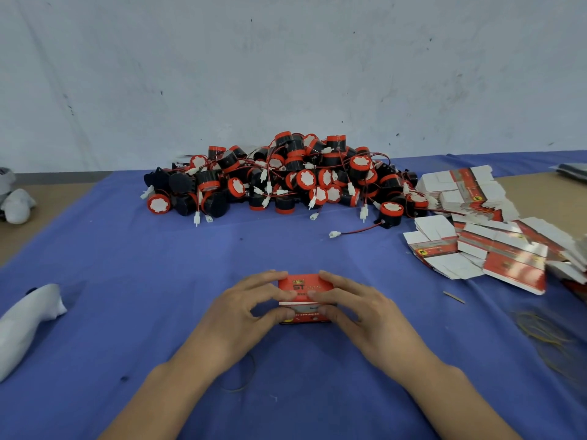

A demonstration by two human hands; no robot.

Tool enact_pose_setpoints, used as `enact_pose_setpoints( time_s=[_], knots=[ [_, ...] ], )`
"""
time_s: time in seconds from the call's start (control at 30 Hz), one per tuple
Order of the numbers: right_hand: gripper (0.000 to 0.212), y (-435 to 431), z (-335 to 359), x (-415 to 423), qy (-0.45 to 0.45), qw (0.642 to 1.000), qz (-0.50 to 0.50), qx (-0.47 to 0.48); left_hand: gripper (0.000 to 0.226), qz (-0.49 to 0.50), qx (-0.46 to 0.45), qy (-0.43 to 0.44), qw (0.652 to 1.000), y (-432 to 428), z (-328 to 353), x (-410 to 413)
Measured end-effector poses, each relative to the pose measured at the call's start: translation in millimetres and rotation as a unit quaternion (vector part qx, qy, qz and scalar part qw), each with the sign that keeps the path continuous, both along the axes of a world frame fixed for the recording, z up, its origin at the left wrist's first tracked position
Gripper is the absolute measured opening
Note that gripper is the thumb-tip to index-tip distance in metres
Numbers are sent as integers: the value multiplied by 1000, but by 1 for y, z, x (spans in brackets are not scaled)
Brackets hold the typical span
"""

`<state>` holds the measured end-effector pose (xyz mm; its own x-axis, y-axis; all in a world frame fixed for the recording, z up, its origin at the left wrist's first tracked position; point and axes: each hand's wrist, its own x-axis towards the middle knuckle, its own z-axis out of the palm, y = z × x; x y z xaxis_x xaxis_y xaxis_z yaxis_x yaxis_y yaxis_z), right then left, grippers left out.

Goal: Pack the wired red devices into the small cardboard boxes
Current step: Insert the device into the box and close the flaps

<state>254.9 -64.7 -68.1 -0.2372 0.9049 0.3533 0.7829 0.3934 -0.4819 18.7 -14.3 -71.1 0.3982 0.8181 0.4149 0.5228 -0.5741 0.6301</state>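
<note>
1. One small cardboard box [304,298]: red with a white band and printed lettering, lying front centre on the blue cloth [127,281].
2. left hand [251,309], right hand [359,312]: each grips one end of the box, fingers curled over it.
3. wired red devices [286,176]: a heap of black bodies, red caps and white plugs, at the far edge.
4. flat box blanks [476,230]: fanned stacks, right.
5. Tan counter [540,192]; scuffed pale wall [286,58].

I hold one small red printed cardboard box [303,289] between my left hand [244,309] and right hand [359,309]. The round red-and-black wired devices [286,176] lie heaped beyond it. The flattened red-and-white cardboard boxes [476,246] lie stacked at right.
</note>
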Motion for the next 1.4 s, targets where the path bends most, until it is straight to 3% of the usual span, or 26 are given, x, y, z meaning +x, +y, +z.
enact_pose_setpoints(
  time_s=[0.23, 0.47, 0.6, 0.67, 0.8, 0.97, 1.23, 1.4],
  knots=[
    [26, -1, 0, -2, 3, 1000, 3, 3, 8, 2, 17, 13, 1000, -3, -5, 0],
    [19, 6, -5, -1, 75, 997, 6, -20, 29, -35, -34, 42, 998, 0, -4, 6],
    [30, 8, -5, -3, 101, 994, 12, -31, 24, -36, -38, 17, 998, 1, -2, 8],
    [30, 6, -1, -5, 159, 987, 12, -31, 24, -38, -42, -28, 998, -2, 2, 11],
    [22, 3, 16, -22, 344, 938, 9, -31, 11, -31, -101, -190, 976, -12, 21, 26],
    [11, -1, 27, -66, 506, 862, 14, -26, 24, 25, -129, -324, 937, -21, 38, 56],
    [4, 7, 37, -83, 598, 800, -51, 8, 12, 41, -85, -355, 930, -20, 55, 72],
    [9, 10, 39, -83, 592, 801, -86, 0, 17, 75, -80, -346, 932, -21, 51, 75]
  ],
)
